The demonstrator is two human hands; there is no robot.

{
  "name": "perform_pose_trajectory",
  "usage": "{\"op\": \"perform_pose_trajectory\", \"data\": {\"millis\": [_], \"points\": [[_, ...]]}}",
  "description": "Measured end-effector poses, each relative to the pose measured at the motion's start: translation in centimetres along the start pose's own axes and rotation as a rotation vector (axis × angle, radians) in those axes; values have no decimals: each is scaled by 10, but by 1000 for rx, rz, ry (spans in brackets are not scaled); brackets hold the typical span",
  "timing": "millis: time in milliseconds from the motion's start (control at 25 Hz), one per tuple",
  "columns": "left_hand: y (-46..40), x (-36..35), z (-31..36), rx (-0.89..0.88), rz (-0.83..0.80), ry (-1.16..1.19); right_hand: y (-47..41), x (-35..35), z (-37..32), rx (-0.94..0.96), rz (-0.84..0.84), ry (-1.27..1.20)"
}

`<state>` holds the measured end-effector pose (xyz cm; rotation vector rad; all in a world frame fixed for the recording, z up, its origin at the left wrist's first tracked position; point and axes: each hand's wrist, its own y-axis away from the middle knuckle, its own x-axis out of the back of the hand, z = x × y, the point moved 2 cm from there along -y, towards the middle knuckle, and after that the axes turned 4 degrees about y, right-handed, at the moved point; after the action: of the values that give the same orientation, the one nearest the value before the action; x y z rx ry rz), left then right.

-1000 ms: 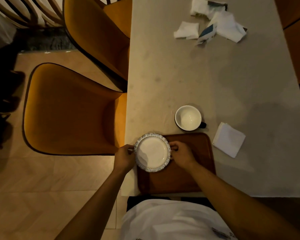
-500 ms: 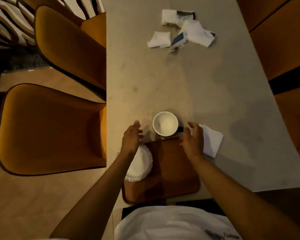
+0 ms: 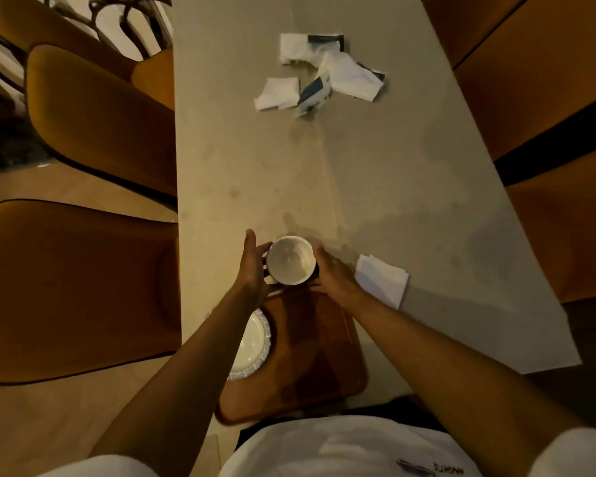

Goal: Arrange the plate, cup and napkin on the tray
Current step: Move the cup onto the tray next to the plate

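A white cup (image 3: 291,259) stands on the table just beyond the far edge of the brown wooden tray (image 3: 310,359). My left hand (image 3: 252,266) is beside the cup's left side, fingers straight and apart. My right hand (image 3: 334,277) presses against the cup's right side and hides its dark handle. A white plate (image 3: 253,342) with a patterned rim lies on the tray's left part, half hidden by my left forearm. A folded white napkin (image 3: 381,278) lies on the table to the right of my right hand.
Crumpled white tissues and a blue-and-white packet (image 3: 315,74) lie at the far end of the beige table (image 3: 375,173). Orange chairs (image 3: 76,287) stand along the left side and more at the right (image 3: 547,98). The tray overhangs the near table edge.
Both hands let go of the plate, which stays on the tray's left part, and moved forward to close in on either side of the cup. The camera view shifted.
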<state>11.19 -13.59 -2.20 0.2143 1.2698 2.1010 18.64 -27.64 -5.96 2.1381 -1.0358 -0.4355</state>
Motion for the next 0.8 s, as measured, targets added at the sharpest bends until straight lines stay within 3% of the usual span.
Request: {"op": "perform_pose_trajectory", "data": {"millis": [360,560,800], "points": [[32,-1,-10,-23,-53,27,6,16,-3,132,-24,290],[47,19,-45,72,-156,214,33,31,9,56,-45,267],[55,28,-71,126,-162,288,50,27,25,39,-62,344]]}}
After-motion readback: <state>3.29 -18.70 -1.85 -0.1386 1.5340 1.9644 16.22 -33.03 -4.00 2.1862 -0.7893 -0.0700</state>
